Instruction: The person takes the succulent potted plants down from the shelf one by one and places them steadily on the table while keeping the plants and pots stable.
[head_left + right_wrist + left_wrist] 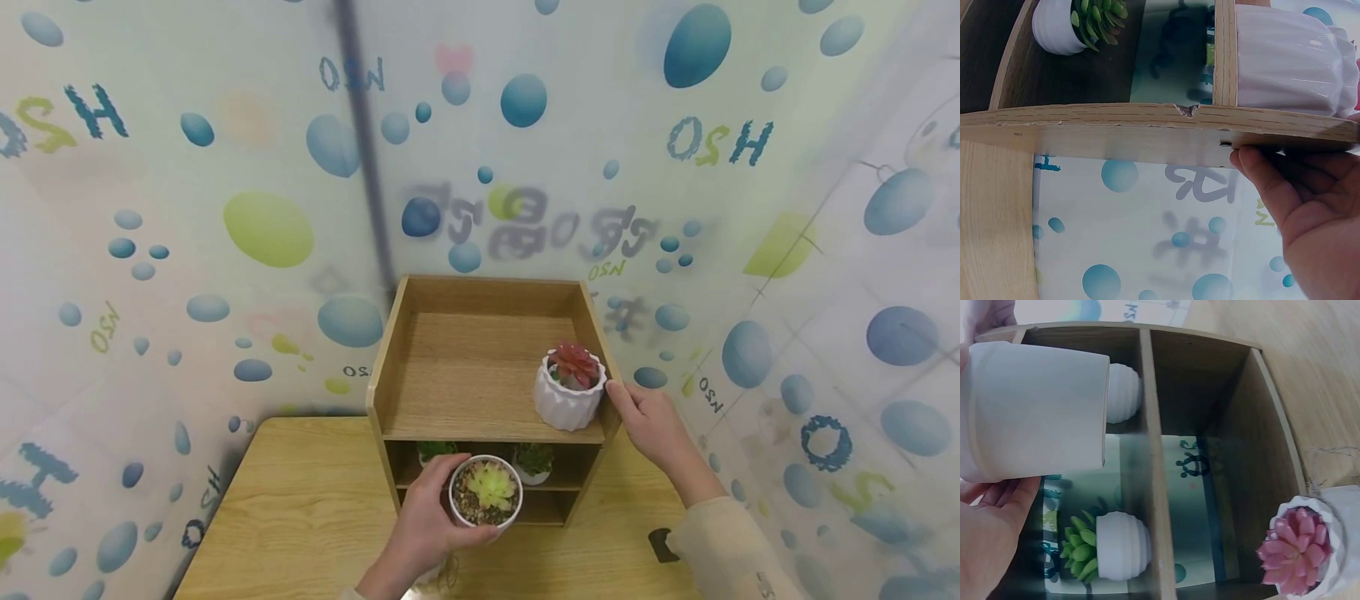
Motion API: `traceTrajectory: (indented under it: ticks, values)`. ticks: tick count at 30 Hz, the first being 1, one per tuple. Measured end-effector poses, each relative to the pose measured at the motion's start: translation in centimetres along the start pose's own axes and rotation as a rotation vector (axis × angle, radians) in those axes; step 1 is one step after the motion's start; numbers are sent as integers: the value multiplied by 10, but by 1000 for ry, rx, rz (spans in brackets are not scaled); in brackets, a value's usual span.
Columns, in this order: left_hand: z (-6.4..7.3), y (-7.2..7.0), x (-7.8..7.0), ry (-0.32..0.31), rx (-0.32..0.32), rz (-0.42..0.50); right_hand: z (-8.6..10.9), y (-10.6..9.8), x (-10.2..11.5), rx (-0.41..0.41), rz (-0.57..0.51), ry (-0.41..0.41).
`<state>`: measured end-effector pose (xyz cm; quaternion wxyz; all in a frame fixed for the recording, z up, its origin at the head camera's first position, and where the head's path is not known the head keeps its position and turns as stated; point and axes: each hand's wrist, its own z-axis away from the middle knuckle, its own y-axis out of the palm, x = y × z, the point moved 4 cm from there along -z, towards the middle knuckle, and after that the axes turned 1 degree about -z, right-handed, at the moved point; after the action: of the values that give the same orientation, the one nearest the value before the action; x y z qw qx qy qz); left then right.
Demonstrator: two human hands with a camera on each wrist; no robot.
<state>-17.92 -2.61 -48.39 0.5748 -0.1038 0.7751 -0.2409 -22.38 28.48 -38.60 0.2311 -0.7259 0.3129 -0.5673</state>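
Lower center, a person's left hand (429,518) pinches a smooth white round pot (1041,412) of yellow-green rosette succulent (491,485), probably light, rigid, breakable, best clasped around its sides; center right, the right hand (654,423) grips a tan wooden shelf unit's (465,379) edge.

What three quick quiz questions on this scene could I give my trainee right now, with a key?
1. True or false: the left grip holds a potted yellow-green succulent.
2. In the head view, where on top of the wooden unit does the potted red succulent stand? A: left; B: centre; C: right.
3. What is the right grip touching?

Key: 1. True. 2. C. 3. The unit's right side panel.
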Motion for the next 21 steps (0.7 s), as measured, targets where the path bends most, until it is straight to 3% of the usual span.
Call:
traceTrajectory:
  ticks: [7, 16, 21]
  values:
    - [2, 5, 8, 7, -14, -42, 0, 0, 0, 0, -6, -3]
    - [8, 13, 20, -67, -5, -52, 1, -1, 0, 8, -11, 8]
    - [9, 17, 25, -58, -2, -55, 0, 0, -1, 10, -18, 17]
